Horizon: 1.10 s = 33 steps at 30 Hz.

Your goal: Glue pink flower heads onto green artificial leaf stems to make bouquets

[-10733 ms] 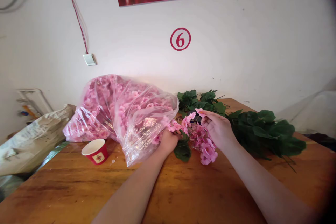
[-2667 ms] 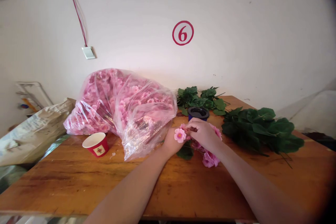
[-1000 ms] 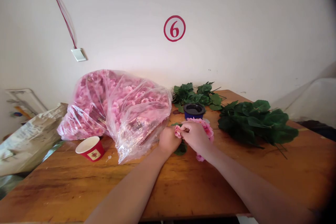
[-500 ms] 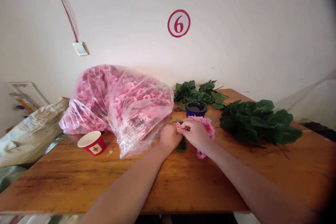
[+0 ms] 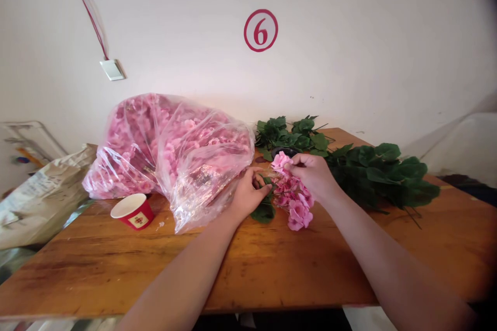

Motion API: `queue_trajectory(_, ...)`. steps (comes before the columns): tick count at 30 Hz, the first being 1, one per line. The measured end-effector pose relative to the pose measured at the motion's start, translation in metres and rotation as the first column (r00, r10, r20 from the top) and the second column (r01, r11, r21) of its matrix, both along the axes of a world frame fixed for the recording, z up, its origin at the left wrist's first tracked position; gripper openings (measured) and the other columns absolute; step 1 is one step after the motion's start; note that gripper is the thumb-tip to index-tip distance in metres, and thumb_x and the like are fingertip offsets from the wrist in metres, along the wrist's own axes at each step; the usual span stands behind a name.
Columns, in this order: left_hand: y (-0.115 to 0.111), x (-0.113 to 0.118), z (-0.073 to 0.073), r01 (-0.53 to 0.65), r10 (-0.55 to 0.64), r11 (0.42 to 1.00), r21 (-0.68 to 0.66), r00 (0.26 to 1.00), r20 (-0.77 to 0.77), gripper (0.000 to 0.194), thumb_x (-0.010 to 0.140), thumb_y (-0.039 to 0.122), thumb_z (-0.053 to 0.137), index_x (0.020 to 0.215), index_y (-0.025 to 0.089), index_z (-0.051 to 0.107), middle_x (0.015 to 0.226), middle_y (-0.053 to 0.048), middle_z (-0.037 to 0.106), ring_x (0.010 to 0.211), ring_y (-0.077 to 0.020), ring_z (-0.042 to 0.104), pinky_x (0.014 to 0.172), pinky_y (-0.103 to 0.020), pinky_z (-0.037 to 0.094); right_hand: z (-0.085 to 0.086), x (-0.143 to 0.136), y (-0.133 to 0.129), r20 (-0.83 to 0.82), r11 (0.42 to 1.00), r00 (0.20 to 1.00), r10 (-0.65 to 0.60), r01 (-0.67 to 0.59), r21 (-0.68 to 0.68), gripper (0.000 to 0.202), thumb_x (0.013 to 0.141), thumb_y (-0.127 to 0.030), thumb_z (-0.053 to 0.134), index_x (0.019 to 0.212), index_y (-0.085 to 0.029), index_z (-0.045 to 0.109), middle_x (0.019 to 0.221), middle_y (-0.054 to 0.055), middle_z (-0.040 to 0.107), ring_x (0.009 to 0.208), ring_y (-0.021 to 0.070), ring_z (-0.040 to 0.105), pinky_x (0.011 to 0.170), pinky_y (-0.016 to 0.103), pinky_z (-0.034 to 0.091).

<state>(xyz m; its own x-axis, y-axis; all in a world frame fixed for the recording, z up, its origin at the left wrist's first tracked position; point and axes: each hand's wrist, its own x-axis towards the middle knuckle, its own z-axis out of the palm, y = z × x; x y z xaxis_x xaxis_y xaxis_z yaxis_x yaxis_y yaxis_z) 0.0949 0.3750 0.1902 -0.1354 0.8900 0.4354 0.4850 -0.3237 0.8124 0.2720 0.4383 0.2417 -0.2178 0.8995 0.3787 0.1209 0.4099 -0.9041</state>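
Note:
Pinched in my right hand [image 5: 312, 173] is a small pink flower [image 5: 281, 162], held over a cluster of pink flowers [image 5: 298, 207] on the wooden table. My left hand [image 5: 250, 191] is curled beside it, its thumb and fingers closed on a green leaf sprig [image 5: 264, 209]. A clear plastic bag full of pink flowers [image 5: 186, 145] lies just left of my left hand. Behind my right hand, a dark round container [image 5: 285, 151] is mostly hidden.
Green leaves [image 5: 392, 176] are piled at the right, and more leafy stems [image 5: 291, 135] lie at the back by the wall. A red paper cup [image 5: 134, 212] stands at the left. Beyond the left edge is a large pale sack [image 5: 42, 194].
My hands have moved apart. The right one has shifted right and up with the pink flower, uncovering the flower cluster and covering the container. The view has shifted slightly.

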Motion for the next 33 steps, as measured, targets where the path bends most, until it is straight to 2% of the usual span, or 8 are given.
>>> queue_trajectory(4,0.002,-0.004,-0.003,-0.043,0.049,0.998,0.045,0.988,-0.145,0.016,0.077,0.019,0.06,0.093,0.017,0.061,0.075,0.001,0.059,0.066,-0.0108,0.053,0.062,-0.023,0.041,0.001,0.01,0.014,-0.184,0.994,0.982,0.044,-0.061,-0.089,0.032,0.055,-0.04,0.081,0.061,-0.017,0.059,0.057,-0.002,0.056,0.053,0.0115,0.051,0.053,0.026,0.04)
queue_trajectory(6,0.003,-0.005,-0.002,-0.044,0.06,0.997,0.07,0.969,-0.238,0.01,0.076,0.017,0.059,0.086,0.016,0.062,0.08,-0.001,0.061,0.07,-0.0116,0.054,0.065,-0.023,0.042,0.001,0.013,0.018,-0.225,0.992,0.974,0.026,-0.053,-0.115,0.033,0.052,-0.038,0.083,0.059,-0.017,0.058,0.057,-0.002,0.056,0.054,0.0115,0.052,0.054,0.026,0.041)
queue_trajectory(10,0.003,-0.008,0.0,0.002,0.016,0.999,0.047,0.927,-0.375,0.014,0.074,0.016,0.062,0.088,0.016,0.066,0.089,-0.004,0.062,0.079,-0.015,0.057,0.074,-0.027,0.045,0.007,0.017,0.021,-0.274,0.986,0.96,-0.05,0.004,-0.165,0.036,0.048,-0.039,0.084,0.059,-0.017,0.058,0.059,-0.001,0.057,0.055,0.0124,0.053,0.053,0.027,0.044)
queue_trajectory(17,0.001,-0.012,0.005,0.083,-0.062,0.996,0.029,0.9,-0.43,0.011,0.076,0.017,0.061,0.083,0.017,0.069,0.089,-0.005,0.061,0.086,-0.0169,0.057,0.08,-0.028,0.045,0.013,0.015,0.015,-0.305,0.976,0.949,-0.082,0.014,-0.217,0.035,0.044,-0.035,0.085,0.057,-0.017,0.058,0.061,0.0,0.057,0.055,0.012,0.052,0.053,0.028,0.046)
queue_trajectory(22,0.001,-0.015,0.009,0.217,-0.219,0.975,-0.051,0.889,-0.403,0.008,0.077,0.024,0.066,0.082,0.018,0.068,0.089,-0.004,0.062,0.085,-0.0163,0.058,0.081,-0.028,0.045,0.011,0.015,0.014,-0.279,0.98,0.957,-0.072,0.016,-0.197,0.033,0.048,-0.038,0.083,0.058,-0.018,0.058,0.059,-0.001,0.055,0.052,0.0119,0.051,0.05,0.028,0.044)
queue_trajectory(24,0.001,-0.015,0.009,0.234,-0.248,0.969,-0.084,0.89,-0.383,0.007,0.076,0.024,0.068,0.079,0.018,0.067,0.085,-0.003,0.063,0.082,-0.0155,0.057,0.078,-0.027,0.044,0.01,0.015,0.015,-0.279,0.98,0.957,-0.074,0.019,-0.196,0.033,0.049,-0.038,0.083,0.058,-0.017,0.059,0.059,0.0,0.055,0.053,0.0122,0.051,0.05,0.028,0.045)
queue_trajectory(29,0.002,-0.014,0.009,0.19,-0.228,0.966,-0.173,0.945,-0.237,0.016,0.075,0.032,0.068,0.073,0.016,0.065,0.07,0.001,0.059,0.065,-0.0114,0.051,0.061,-0.023,0.038,0.008,0.014,0.017,-0.297,0.98,0.952,-0.07,0.01,-0.2,0.031,0.048,-0.036,0.084,0.058,-0.017,0.061,0.059,0.0,0.057,0.054,0.0127,0.053,0.05,0.027,0.045)
queue_trajectory(33,0.005,-0.016,0.004,0.187,-0.214,0.95,-0.249,0.973,-0.088,0.025,0.075,0.039,0.066,0.074,0.014,0.065,0.064,0.002,0.057,0.058,-0.0097,0.047,0.054,-0.022,0.035,0.008,0.02,0.023,-0.203,0.99,0.974,-0.1,0.077,-0.118,0.028,0.054,-0.038,0.082,0.06,-0.017,0.064,0.057,0.002,0.062,0.052,0.0152,0.057,0.05,0.029,0.047)
